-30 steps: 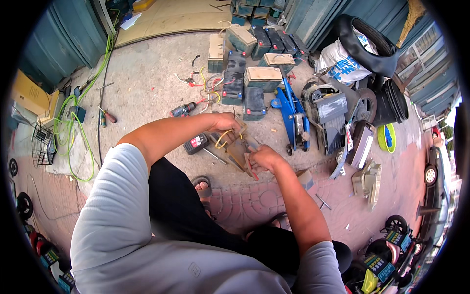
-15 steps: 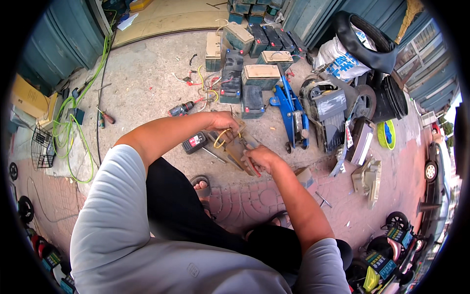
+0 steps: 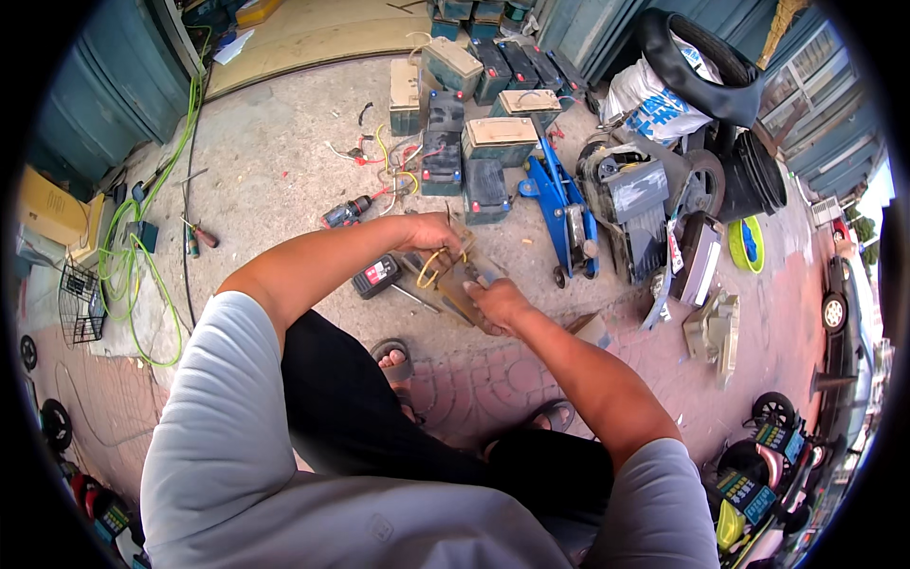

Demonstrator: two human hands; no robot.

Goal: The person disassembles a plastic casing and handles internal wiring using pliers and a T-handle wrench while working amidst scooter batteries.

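Low in front of me lies a dusty brown, boxy part point(image 3: 453, 294), mostly covered by my hands. A yellow wire point(image 3: 428, 275) loops up from it, ending close under my left hand point(image 3: 428, 234). The fingers of that hand are bent down and closed; what they pinch is hidden. My right hand point(image 3: 498, 305) is closed at the part's right side around a pair of pliers point(image 3: 483, 282), whose grip is now covered by the palm. Left of the part rest a black and red handheld meter or battery pack point(image 3: 377, 275) and a metal rod point(image 3: 415, 299).
Several batteries point(image 3: 500, 142) stand ahead, near a cordless drill point(image 3: 347, 211) and loose wires. A blue floor jack point(image 3: 559, 204) and a dismantled machine point(image 3: 635, 209) are at right. Screwdrivers point(image 3: 201, 235) and a green hose or cable point(image 3: 133, 237) lie left.
My right hand has turned and shifted slightly, so the pliers' red handle no longer shows. My left hand stays almost in place. The whole view has tilted a little.
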